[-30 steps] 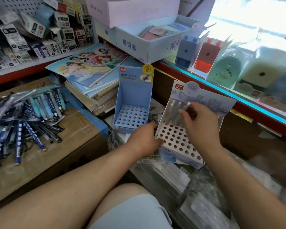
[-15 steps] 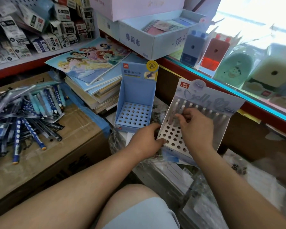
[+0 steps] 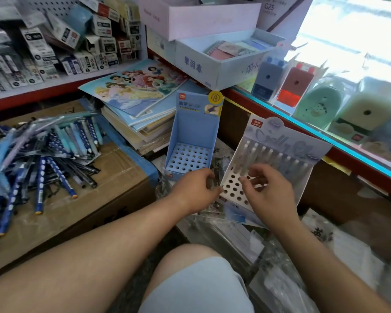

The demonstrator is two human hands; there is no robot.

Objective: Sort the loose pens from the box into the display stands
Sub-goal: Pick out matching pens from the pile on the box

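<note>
Above the white stand [image 3: 234, 190], right hand [image 3: 269, 190] now lifted, fingers [image 3: 250, 171] spread.

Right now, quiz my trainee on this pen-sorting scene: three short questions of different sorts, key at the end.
1. True or false: the blue display stand holds pens.
2. Which stand has a back row of white pens: A blue, B white display stand?
3. Fill in: the loose pens lie on a ____ box.

Key: 1 false; 2 B; 3 cardboard. Left hand and right hand hold no pen.
</note>
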